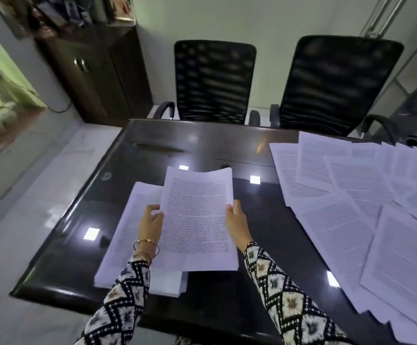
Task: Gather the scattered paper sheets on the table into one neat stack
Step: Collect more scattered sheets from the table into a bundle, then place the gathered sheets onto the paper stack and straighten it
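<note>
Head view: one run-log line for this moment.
phase: gathering | left hand, right hand: gripping held sheets at side edges | partly beneath: stack on table | right side: scattered sheets, ungathered

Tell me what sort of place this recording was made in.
Probably an office or meeting room: black mesh office chairs face a glossy dark table strewn with printed paper sheets, and a dark wooden cabinet stands against the wall.

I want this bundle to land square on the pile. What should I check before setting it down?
1. Left hand grips the bundle: ok.
2. Right hand grips its other edge: ok.
3. Bundle lined up with the pile: not ok, skewed and offset right.
4. Bundle's own edges flush: cannot tell.
5. Scattered sheets all gathered: not ok, many lie on the table.
</note>
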Demonstrator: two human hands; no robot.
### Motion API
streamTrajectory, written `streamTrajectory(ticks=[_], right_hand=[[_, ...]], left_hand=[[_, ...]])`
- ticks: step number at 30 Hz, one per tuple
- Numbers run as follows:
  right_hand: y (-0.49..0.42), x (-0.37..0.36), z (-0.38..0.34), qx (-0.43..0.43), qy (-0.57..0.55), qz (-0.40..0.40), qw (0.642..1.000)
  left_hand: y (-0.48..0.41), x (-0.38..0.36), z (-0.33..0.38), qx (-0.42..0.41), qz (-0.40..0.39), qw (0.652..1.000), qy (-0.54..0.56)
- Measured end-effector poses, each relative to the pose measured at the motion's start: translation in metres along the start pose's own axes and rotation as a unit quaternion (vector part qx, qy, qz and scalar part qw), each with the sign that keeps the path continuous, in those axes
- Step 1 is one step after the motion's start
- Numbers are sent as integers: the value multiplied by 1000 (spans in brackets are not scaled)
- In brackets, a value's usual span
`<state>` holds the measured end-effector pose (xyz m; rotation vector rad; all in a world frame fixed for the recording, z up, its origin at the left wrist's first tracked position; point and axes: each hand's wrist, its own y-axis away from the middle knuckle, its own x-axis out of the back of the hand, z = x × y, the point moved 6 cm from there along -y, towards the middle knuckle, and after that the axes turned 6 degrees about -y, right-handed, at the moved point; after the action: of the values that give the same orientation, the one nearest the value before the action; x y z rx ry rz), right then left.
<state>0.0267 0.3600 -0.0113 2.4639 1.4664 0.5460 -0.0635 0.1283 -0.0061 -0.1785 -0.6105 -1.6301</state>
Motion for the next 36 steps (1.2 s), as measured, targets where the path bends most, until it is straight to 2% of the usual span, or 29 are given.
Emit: streamTrajectory(ticks=[6,11,13,16,20,22,31,36], right_hand=[[20,-83,1,-5,11,-41,999],[28,-104,13,3,136,0,991],[31,-102,14,22,174,33,984],[37,-91,15,35,214,90,972],[41,-96,28,10,262,47,964],[42,-90,32,9,271,55,961],[45,-6,45,-27,278,110,954],[51,46,55,-29,222,130,966]], left_hand=[[-24,83,-37,-1,42,988,-148],[-33,100,-71,12,-6,956,-293],[-32,103,-84,12,6,949,-316],[-26,99,-97,33,-9,956,-291],[-22,86,-96,26,-60,959,-276],[-23,76,-90,26,-69,959,-275],[-3,-6,-44,-2,-155,951,-269],[16,-53,-21,-39,-206,949,-237]])
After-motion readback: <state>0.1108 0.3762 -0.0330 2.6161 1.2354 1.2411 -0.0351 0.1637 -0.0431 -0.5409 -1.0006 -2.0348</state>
